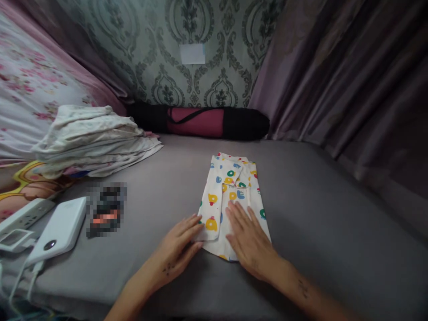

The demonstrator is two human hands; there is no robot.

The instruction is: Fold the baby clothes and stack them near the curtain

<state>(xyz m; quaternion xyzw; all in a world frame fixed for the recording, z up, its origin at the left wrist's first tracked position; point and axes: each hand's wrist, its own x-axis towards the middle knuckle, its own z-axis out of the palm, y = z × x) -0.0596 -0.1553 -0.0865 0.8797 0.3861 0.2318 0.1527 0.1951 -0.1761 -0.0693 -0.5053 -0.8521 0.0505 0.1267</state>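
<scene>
A small white garment (230, 249) with yellow, green, blue and red prints lies partly folded on the grey sheet. Its left side is turned inward as a long panel (211, 200), and a sleeve-like piece (230, 173) is folded across near the top. My right hand (245, 236) lies flat over the lower middle, fingers spread on the cloth. At the lower left edge, my left hand (185, 243) touches the folded panel with fingers stretched out and the thumb apart below them. Some of the garment is hidden beneath my right hand.
A stack of folded cloths (96, 138) stands at left. Nearer are a white power bank (60, 229), a power strip (26, 216), cables and a blurred item (106, 209). A black and maroon long bag (197, 121) lies along the wall; curtains (334, 76) hang at right.
</scene>
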